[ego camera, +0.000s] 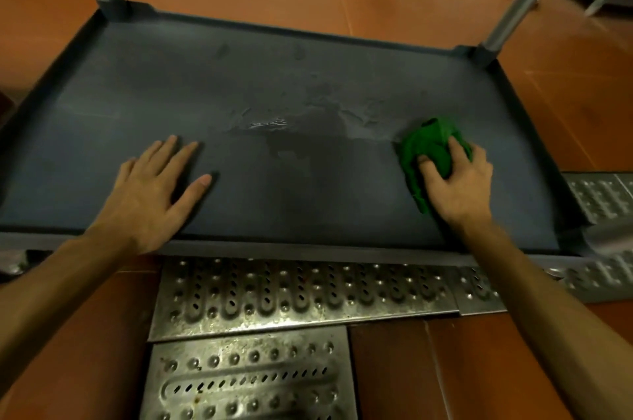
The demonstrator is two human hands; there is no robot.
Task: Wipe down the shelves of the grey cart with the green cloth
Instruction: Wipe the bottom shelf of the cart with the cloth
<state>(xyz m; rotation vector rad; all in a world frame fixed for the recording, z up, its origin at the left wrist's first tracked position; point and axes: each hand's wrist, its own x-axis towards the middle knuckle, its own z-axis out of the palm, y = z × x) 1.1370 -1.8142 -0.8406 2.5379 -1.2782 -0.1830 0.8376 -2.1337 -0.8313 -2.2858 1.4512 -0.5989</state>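
Green cloth bunched in right hand near shelf right rim, left hand flat, released

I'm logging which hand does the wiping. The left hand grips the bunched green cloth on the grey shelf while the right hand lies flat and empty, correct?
Not quite: the hands are swapped. The head view shows the right hand gripping the bunched green cloth on the grey shelf, while the left hand lies flat and empty.
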